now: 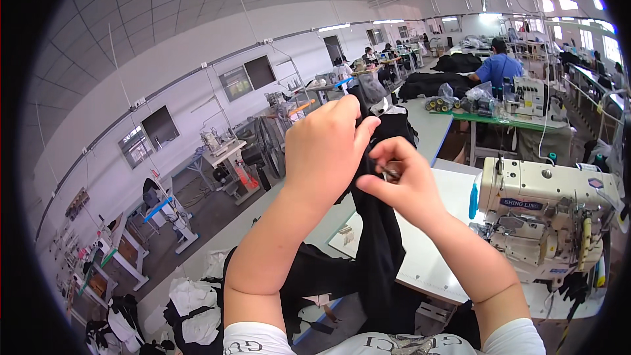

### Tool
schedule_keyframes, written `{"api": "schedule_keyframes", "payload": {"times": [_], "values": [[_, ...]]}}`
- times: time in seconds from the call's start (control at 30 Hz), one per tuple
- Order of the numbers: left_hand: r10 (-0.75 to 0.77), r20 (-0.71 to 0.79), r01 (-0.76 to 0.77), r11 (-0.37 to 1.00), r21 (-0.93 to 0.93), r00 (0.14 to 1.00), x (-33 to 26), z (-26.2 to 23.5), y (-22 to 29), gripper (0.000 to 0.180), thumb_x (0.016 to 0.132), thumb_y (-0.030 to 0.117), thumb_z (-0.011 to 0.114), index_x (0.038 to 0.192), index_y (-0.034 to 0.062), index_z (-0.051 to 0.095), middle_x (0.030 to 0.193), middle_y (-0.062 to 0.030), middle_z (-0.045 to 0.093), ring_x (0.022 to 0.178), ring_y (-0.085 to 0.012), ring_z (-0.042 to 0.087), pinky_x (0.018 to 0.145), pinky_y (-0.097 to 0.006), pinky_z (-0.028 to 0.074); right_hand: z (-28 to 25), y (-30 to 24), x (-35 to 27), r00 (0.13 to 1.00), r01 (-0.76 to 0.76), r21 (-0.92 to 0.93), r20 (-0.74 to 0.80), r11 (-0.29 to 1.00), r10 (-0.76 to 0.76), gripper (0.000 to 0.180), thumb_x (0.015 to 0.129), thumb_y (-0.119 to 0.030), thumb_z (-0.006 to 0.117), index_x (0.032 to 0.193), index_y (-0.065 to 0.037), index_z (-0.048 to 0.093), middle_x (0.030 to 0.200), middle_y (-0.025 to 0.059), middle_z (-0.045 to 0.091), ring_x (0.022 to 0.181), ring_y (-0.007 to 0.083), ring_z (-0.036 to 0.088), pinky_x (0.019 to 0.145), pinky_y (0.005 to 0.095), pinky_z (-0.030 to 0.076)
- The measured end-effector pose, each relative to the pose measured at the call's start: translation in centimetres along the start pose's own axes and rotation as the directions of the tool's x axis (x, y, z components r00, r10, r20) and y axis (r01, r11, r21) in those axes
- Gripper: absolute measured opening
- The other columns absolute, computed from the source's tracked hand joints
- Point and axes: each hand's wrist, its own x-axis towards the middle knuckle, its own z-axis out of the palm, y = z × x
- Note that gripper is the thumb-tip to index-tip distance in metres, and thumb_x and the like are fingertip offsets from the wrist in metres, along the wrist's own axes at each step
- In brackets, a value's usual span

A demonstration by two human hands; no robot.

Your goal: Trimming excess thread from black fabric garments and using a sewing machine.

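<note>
My left hand is closed in a fist, holding up a length of black cloth in front of me. The cloth hangs down past the table edge toward my lap. Close beside it on the right, my right hand has its thumb and fingers curled together around a small dark metallic tool. Only a bit of that tool shows, so its exact kind is hidden. More black fabric lies just beyond my hands.
A cream industrial sewing machine stands on a white tabletop at right. Black and white cloth pieces are heaped at lower left. A person in blue works farther back, near thread cones. A large fan stands left.
</note>
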Motion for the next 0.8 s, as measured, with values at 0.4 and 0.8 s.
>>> {"api": "schedule_keyframes", "payload": {"times": [0.4,0.8], "values": [[-0.180,0.364,0.403,0.516,-0.756,0.914,-0.6,0.8,-4.5,0.037,0.090,0.032,0.065,0.069,0.0052,0.052,0.068,0.0069,0.040,0.063,-0.0039,0.037,0.054,-0.023,0.030,-5.3,4.0,0.9,0.937,-0.290,0.448,0.314,0.846,0.155,0.012,0.082,-0.013,0.071,0.085,-0.005,0.062,0.076,-0.0057,0.057,0.071,0.0031,0.049,0.068,0.0218,0.040],[-0.418,0.297,0.405,0.200,-0.892,0.859,-4.0,0.2,-10.0,0.027,0.093,0.031,0.060,0.086,0.0046,0.061,0.075,-0.0021,0.064,0.064,-0.0087,0.060,0.060,-0.023,0.050,-9.4,5.7,-1.9,0.872,-0.409,0.324,0.414,0.853,0.261,0.016,0.079,-0.014,0.073,0.082,-0.001,0.063,0.073,0.0004,0.063,0.065,0.0063,0.058,0.063,0.0217,0.047]]}}
